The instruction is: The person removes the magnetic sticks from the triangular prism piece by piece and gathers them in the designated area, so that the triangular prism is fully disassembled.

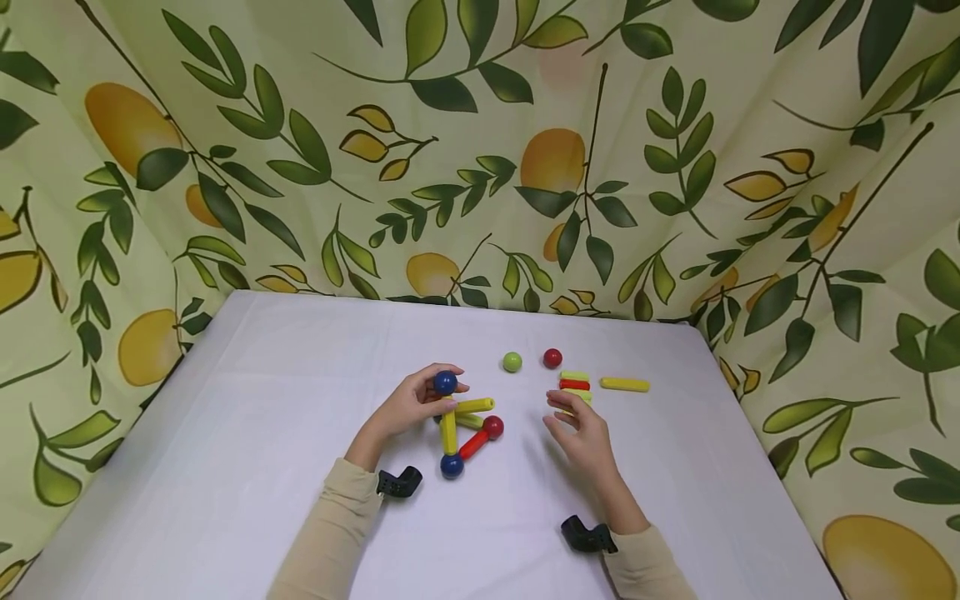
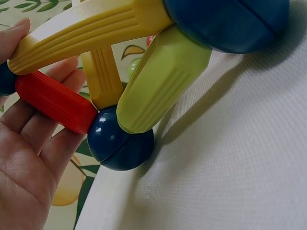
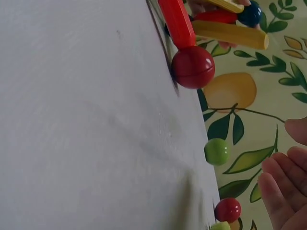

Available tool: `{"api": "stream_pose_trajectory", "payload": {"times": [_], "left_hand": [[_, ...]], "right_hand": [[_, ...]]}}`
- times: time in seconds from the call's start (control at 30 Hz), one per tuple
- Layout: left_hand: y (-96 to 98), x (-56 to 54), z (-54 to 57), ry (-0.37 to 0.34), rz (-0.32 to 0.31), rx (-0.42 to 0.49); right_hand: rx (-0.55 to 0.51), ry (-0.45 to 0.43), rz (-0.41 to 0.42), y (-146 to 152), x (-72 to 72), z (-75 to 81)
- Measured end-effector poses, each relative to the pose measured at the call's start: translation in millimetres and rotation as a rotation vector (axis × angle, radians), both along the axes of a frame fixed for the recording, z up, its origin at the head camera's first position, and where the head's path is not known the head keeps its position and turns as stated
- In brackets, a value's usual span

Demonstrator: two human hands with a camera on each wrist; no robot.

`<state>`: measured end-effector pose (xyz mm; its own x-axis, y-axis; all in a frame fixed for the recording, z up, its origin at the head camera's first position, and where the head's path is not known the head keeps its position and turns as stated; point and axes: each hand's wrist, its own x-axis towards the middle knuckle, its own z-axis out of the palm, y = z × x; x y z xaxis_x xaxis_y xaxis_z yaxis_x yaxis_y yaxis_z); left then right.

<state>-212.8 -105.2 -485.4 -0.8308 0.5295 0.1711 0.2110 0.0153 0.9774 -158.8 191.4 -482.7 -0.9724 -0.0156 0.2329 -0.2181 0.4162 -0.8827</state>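
My left hand (image 1: pixel 411 404) grips a frame of toy building rods and balls by its top blue ball (image 1: pixel 446 382), thumb on one side and fingers on the other. From that ball a yellow rod (image 1: pixel 448 435) leads down to another blue ball (image 1: pixel 452 466). A red rod (image 1: pixel 474 444) joins this lower ball to a red ball (image 1: pixel 492 427). Another yellow rod (image 1: pixel 477 406) juts out with a free end. The left wrist view shows a green rod (image 2: pixel 165 79) and a blue ball (image 2: pixel 121 139) at the base. My right hand (image 1: pixel 583 437) holds nothing, fingers loosely bent near the loose rods.
Beyond the hands, a loose green ball (image 1: pixel 512 362) and red ball (image 1: pixel 552 358) lie on the white table (image 1: pixel 225 467). Several short rods, including a red rod (image 1: pixel 574 385), lie stacked beside a yellow rod (image 1: pixel 625 384). A leaf-patterned curtain (image 1: pixel 480 208) borders the table.
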Motion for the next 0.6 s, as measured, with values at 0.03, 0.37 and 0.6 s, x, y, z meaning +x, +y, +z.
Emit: {"api": "stream_pose_trajectory", "payload": {"times": [0.03, 0.37, 0.6], "left_hand": [[-0.1, -0.1, 0.2, -0.006, -0.001, 0.004], [-0.4, 0.1, 0.4, 0.007, -0.009, 0.017], [-0.3, 0.1, 0.9, 0.009, -0.015, 0.017]], "right_hand": [[0.012, -0.001, 0.012, -2.9, -0.6, 0.1], [-0.019, 0.014, 0.15, -35.3, -10.0, 5.9], [-0.016, 0.002, 0.247, -59.1, -12.8, 5.7]]}}
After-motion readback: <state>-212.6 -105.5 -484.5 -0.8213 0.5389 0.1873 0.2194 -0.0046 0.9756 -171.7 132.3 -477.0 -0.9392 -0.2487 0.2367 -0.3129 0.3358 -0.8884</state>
